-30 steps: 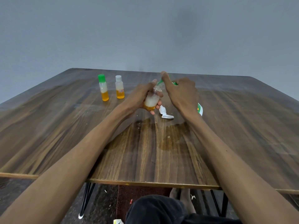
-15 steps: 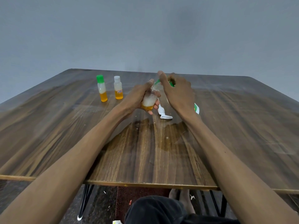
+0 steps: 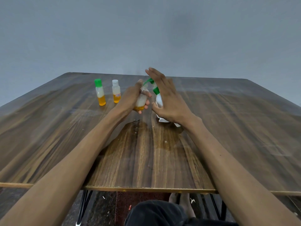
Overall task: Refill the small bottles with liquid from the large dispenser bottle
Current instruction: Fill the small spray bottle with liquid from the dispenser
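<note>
My left hand (image 3: 129, 99) grips a small uncapped bottle (image 3: 141, 100), tilted, with orange liquid at its base and white foam above. Its mouth sits just under the green pump spout (image 3: 148, 81) of the large white dispenser bottle (image 3: 159, 99). My right hand (image 3: 170, 101) is beside and behind the dispenser with its fingers straight and spread, lifted off the pump head; the thumb lies near the bottle's lower side. The dispenser's lower body is hidden by that hand.
Two capped small bottles stand at the back left of the wooden table (image 3: 228, 128): a green-capped one (image 3: 99, 93) and a white-capped one (image 3: 116, 92), both part orange. A white cap piece (image 3: 162, 119) lies under my right wrist. A wet patch (image 3: 146, 137) spreads on the table nearer me.
My right hand's fingers, curled over the pump head before, have straightened and risen off it. The left hand still holds the small bottle at the spout.
</note>
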